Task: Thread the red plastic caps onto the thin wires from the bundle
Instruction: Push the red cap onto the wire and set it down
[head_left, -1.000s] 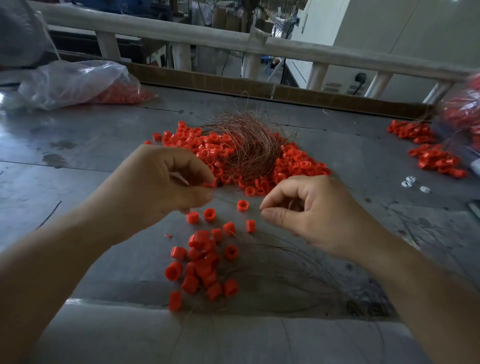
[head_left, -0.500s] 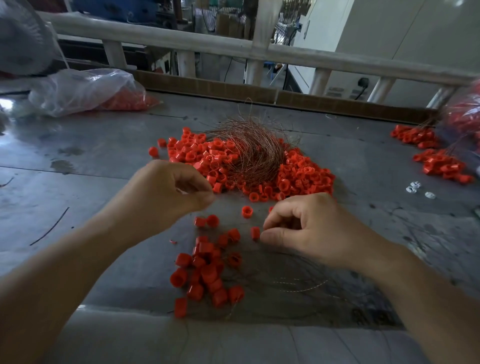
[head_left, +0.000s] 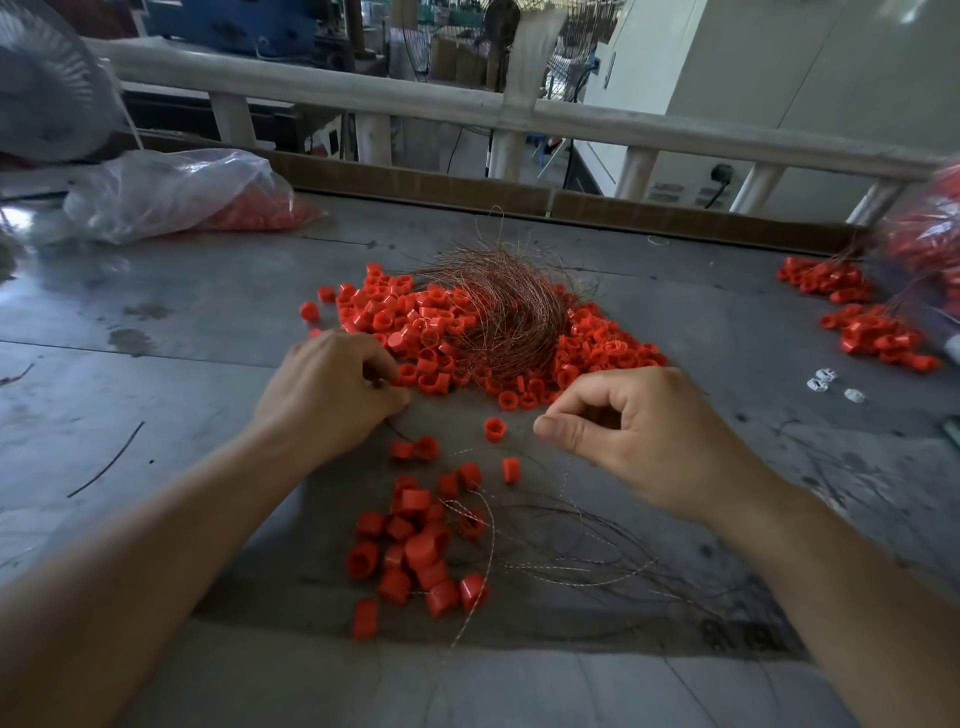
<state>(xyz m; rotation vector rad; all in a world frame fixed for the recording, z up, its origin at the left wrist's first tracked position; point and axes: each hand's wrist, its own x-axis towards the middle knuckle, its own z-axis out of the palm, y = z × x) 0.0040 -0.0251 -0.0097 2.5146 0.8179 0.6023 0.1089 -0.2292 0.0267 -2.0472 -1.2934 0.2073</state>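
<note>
A tangled bundle of thin coppery wires (head_left: 501, 317) lies on a wide pile of red plastic caps (head_left: 410, 322) in the middle of the grey table (head_left: 208, 291). My left hand (head_left: 332, 395) is down at the pile's near edge, thumb and fingers curled and pinching at a red cap (head_left: 408, 373) there. My right hand (head_left: 644, 436) hovers to the right and pinches a thin wire (head_left: 565, 470) between thumb and forefinger; the wire trails down toward me. A smaller heap of caps (head_left: 415, 551) with loose wires (head_left: 571, 564) running off it lies between my forearms.
At the back left is a clear plastic bag (head_left: 171, 192) holding red caps, with a fan (head_left: 41, 93) behind it. More caps (head_left: 878, 332) and a second bag (head_left: 930, 244) lie at the right edge, with small white pieces (head_left: 826, 379) nearby. A white railing (head_left: 363, 101) borders the far side.
My left hand has dropped from mid-air to the near edge of the cap pile. My right hand has stayed pinched on the wire and shifted slightly right.
</note>
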